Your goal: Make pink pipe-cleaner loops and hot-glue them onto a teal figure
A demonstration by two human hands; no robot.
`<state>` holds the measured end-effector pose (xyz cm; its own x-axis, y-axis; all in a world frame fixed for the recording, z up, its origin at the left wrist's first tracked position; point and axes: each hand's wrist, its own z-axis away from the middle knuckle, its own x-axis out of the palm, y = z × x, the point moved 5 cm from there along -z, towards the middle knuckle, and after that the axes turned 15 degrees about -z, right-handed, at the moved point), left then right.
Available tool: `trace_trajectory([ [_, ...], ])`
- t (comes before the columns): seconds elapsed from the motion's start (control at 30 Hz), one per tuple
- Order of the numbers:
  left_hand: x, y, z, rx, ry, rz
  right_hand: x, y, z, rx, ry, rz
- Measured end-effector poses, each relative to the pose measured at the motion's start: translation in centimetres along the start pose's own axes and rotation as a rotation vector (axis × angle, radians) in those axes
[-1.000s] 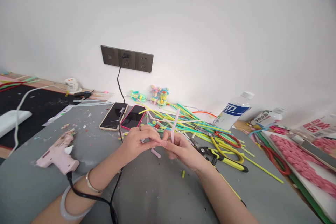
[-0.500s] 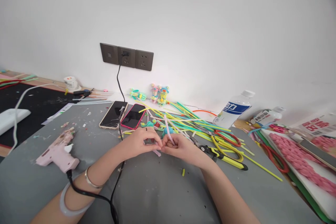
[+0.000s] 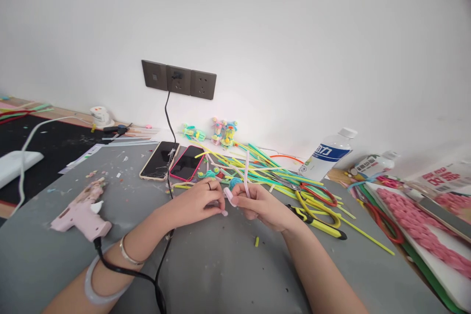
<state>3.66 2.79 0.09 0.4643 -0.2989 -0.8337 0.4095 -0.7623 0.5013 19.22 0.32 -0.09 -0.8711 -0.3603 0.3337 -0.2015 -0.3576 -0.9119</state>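
Observation:
My right hand [image 3: 259,206] pinches a pale pink pipe cleaner [image 3: 247,169]. One end of it stands up past the fingers, and a bent or curled part [image 3: 230,197] sticks out toward the left. My left hand [image 3: 202,202], ring on one finger, has thumb and fingertips together on a small pale pink pipe cleaner piece [image 3: 224,213]; most of that is hidden. A small gap separates the two hands above the grey table [image 3: 221,265]. Just behind them lie a teal ball-like piece [image 3: 234,183] and a small coloured pipe cleaner figure [image 3: 208,174].
Yellow and green pipe cleaners [image 3: 265,157], scissors [image 3: 318,194] and yellow-handled pliers [image 3: 327,228] lie right of centre. A bottle [image 3: 327,154] stands behind. Two phones [image 3: 159,160] and a pink glue gun [image 3: 83,213] are at left, its black cord [image 3: 125,271] crossing my left forearm.
My hands have moved apart from touching; the right one shifted slightly right with the pipe cleaner. A curled part of it now shows between the hands.

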Motion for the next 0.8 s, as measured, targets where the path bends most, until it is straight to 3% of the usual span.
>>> trace_trajectory([
  [0.2,-0.6,-1.0,-0.3,-0.373,0.112,0.612,0.0,-0.6,-0.2,-0.144,0.023,-0.207],
  [0.4,0.4,-1.2,-0.4,-0.452,0.124,1.006,0.4,0.0,-0.6,-0.12,0.044,-0.219],
  [0.8,0.6,-1.2,-0.3,-0.471,0.124,1.038,0.3,0.4,-0.8,-0.079,0.075,-0.17],
])
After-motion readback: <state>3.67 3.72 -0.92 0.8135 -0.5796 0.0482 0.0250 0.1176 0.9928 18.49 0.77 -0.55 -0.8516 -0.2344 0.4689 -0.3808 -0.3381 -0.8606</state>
